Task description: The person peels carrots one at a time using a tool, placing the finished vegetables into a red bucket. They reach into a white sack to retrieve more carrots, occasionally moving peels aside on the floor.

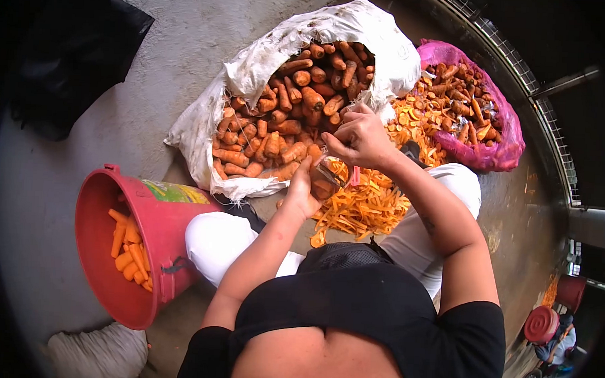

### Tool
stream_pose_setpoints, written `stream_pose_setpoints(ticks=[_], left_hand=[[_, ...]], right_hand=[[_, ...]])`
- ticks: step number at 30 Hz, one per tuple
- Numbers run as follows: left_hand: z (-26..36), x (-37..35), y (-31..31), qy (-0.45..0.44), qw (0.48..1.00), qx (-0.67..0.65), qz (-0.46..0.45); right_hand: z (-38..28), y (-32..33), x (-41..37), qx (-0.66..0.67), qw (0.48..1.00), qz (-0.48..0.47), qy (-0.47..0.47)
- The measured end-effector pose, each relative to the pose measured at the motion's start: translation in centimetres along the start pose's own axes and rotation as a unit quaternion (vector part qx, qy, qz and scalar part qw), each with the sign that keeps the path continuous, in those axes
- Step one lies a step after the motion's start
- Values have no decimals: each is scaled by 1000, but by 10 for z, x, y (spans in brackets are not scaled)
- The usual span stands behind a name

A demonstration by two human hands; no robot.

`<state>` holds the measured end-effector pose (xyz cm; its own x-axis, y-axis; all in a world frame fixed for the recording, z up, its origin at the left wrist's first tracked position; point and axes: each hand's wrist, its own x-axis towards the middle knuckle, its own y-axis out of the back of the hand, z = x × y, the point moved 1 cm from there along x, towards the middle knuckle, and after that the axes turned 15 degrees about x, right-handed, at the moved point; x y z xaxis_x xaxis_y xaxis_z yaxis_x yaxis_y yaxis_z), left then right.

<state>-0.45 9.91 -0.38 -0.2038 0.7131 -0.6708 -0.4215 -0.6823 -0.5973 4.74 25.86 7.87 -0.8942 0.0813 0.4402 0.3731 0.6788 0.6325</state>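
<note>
My left hand (302, 192) is closed around a carrot (324, 184), which is blurred and partly covered by the fingers. Just above and to its right, my right hand (362, 136) has its fingers curled in; what they grip is hidden. A small pink piece (355, 176) shows below the right hand, too blurred to name. Behind both hands, a white sack (268, 49) lies open, full of unpeeled carrots (288, 127). Under the hands, a heap of orange peelings (366, 209) covers the floor between my legs.
On the left, a red bucket (173, 217) lies tilted with peeled carrots (131, 252) inside. A pink sack (510, 147) of carrot pieces stands at the right. Black plastic (86, 51) and a pale sack (99, 352) lie further left. Another person (562, 342) is at the far right.
</note>
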Motion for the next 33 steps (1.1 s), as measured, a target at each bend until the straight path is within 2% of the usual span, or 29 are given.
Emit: stream_pose_setpoints(ticks=[5,8,14,20,23,26,33], left_hand=[[6,-12,-15,3,1000,6,5],[12,-24,-26,-11,1000,10,-2],[3,-15,-11,-39,999,16,-23],[2,-19,-14,-53,998,26,-2],[3,-24,-16,-62,997,40,-25],[-7,-6,11,-57,995,51,-61],[-8,-10,11,-75,994,63,-44]], right_hand=[[-3,-4,1,-6,999,-10,39],[-7,-3,1,-35,998,-37,31],[-10,-8,-1,-32,997,-48,60],[-7,-11,-4,-25,997,-38,57],[-9,-12,-6,-10,998,-47,43],[-10,-13,-7,12,998,-48,35],[-5,-21,-11,22,999,-15,27]])
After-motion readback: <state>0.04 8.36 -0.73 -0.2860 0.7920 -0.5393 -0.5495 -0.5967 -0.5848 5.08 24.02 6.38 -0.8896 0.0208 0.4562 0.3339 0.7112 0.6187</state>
